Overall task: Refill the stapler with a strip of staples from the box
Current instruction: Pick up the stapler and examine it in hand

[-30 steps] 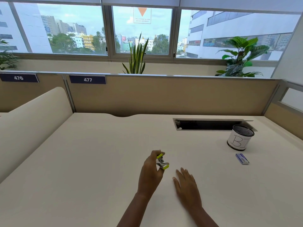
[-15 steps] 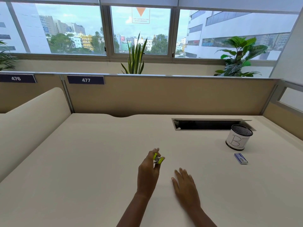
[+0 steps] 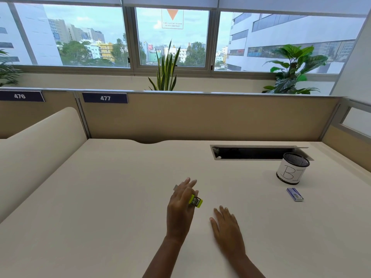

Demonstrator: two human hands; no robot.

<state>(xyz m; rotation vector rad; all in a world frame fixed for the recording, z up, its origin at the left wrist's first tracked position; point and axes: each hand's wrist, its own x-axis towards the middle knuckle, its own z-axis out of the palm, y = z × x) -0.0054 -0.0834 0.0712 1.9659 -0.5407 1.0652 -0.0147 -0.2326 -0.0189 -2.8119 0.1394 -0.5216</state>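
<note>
A small lime-green and metal stapler [image 3: 195,201] is held in my left hand [image 3: 180,207] just above the middle of the cream desk [image 3: 100,197]; a grey metal end pokes out past the fingers on the hand's far left side. My right hand [image 3: 226,229] lies flat on the desk, palm down, fingers spread, a short way right of the stapler. The small blue box of staples [image 3: 294,194] lies closed on the desk far to the right, out of reach of both hands.
A black mesh pen cup [image 3: 292,171] with a white paper label stands behind the staple box. An open cable slot [image 3: 253,153] is cut into the desk's back. Partition walls [image 3: 200,117] enclose the desk at the back and sides.
My left hand has turned the stapler over in its fingers, so the green end now points right and towards me. My right hand has stayed flat on the desk.
</note>
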